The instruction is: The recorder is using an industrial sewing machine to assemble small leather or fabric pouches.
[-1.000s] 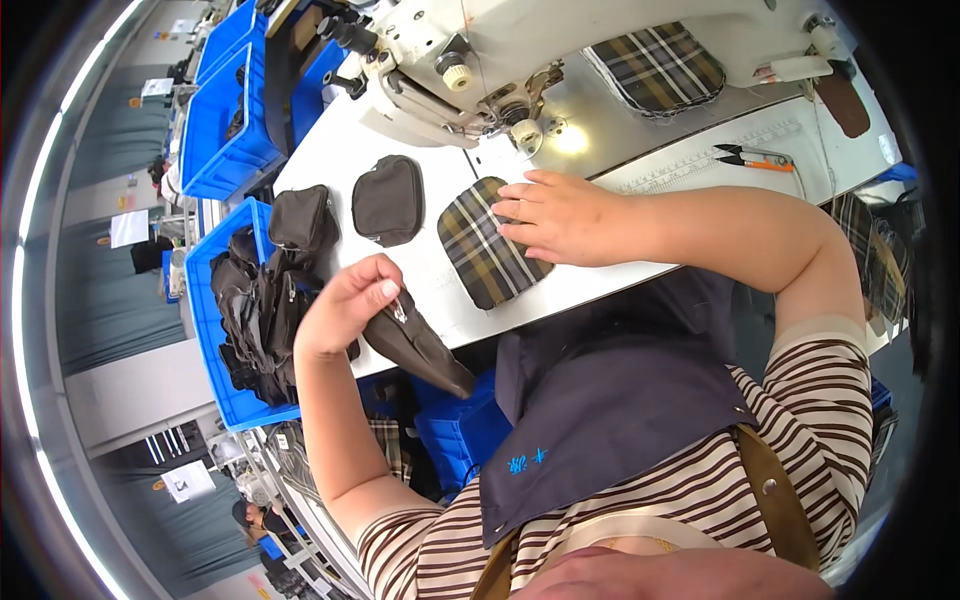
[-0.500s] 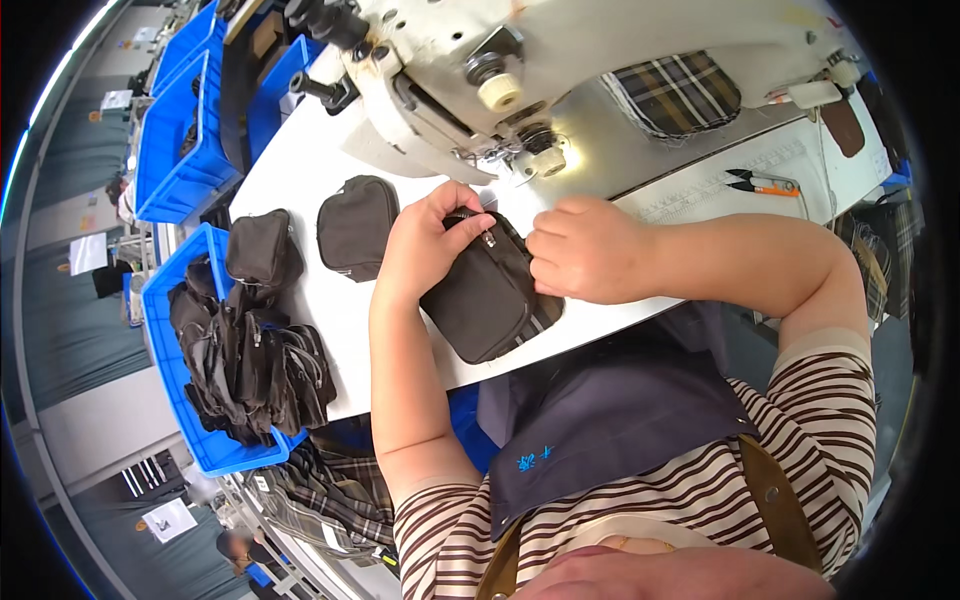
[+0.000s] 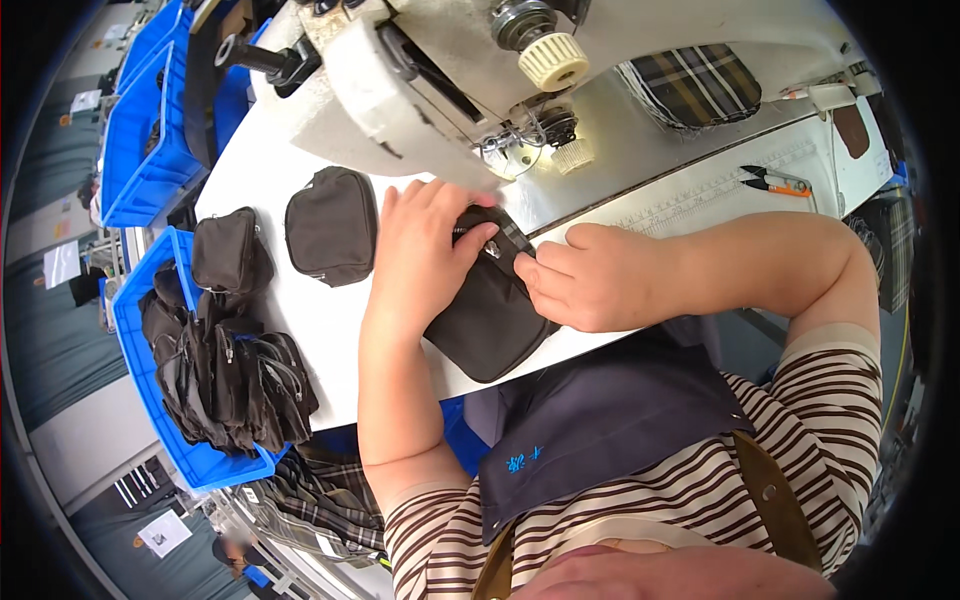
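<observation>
Just beyond dark pouch (image 3: 482,325): sewing machine (image 3: 385,105)

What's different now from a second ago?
The left hand has brought the dark zippered piece rightward, from beside the blue bin onto the plaid panel, now mostly covered. The right hand no longer lies flat on that panel; it pinches the piece's edge. The two dark pouches and snips stayed put.

Head-worn fisheye; close, steeply downward
</observation>
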`<state>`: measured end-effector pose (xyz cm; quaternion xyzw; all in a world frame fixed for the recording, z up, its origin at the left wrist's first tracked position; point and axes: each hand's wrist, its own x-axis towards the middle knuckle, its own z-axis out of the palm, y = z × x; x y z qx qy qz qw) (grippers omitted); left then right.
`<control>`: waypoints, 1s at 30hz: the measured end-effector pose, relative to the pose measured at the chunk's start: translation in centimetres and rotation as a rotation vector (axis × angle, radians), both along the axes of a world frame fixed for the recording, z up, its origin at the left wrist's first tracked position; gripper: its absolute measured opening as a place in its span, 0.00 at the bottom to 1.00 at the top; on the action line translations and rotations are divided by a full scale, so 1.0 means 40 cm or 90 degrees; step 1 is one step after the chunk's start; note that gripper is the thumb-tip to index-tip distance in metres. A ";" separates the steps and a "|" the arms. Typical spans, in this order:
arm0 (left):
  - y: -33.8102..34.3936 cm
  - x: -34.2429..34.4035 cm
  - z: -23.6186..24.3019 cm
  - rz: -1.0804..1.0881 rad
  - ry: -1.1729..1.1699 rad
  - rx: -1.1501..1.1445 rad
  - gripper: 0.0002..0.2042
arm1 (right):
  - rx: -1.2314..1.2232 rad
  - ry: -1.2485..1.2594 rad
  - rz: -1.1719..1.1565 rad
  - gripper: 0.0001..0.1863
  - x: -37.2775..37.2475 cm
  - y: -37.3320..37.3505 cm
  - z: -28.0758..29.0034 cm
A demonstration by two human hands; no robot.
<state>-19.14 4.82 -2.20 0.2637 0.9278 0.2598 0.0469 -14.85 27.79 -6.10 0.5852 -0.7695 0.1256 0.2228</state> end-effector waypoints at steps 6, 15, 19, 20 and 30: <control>-0.052 -0.007 0.033 0.055 -0.045 -0.077 0.09 | 0.012 -0.003 -0.002 0.05 0.001 0.003 0.005; -0.005 -0.003 -0.002 0.018 0.033 -0.042 0.04 | -0.004 0.008 -0.017 0.05 0.006 0.001 0.000; 0.021 -0.003 -0.022 0.084 0.027 -0.038 0.06 | -0.004 0.009 -0.016 0.06 0.013 0.013 0.013; 0.022 -0.005 -0.024 0.085 0.026 -0.039 0.06 | -0.015 0.021 -0.028 0.08 0.017 0.016 0.013; 0.022 -0.006 -0.016 0.080 0.023 -0.042 0.07 | 0.021 -0.008 -0.022 0.15 0.033 0.027 0.010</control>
